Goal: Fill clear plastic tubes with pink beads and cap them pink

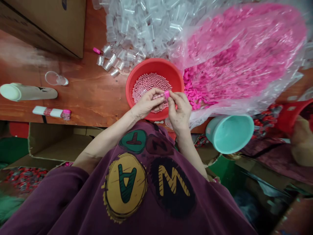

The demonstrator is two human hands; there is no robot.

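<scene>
Over a red bowl [130, 78] of small pink beads [153, 80], my two hands meet. Between the fingers of my left hand [149, 102] lies a small clear container with pink beads [158, 96] inside. My right hand [180, 107] pinches a bright pink cap [166, 94] at the container's end. Whether the cap is fully seated I cannot tell. Loose pink plastic caps [195, 94] spill from a large clear bag [234, 58] just right of the bowl. Behind the bowl spreads a heap of clear plastic containers [146, 29].
A cardboard box [49, 26] stands back left. On the table's left lie a pale bottle-like cylinder [31, 92], a clear cup [52, 78] and a white-wrapped bundle [51, 112]. A turquoise bucket [232, 133] is at right, near another person's arm [303, 140]. Open boxes sit below the table edge.
</scene>
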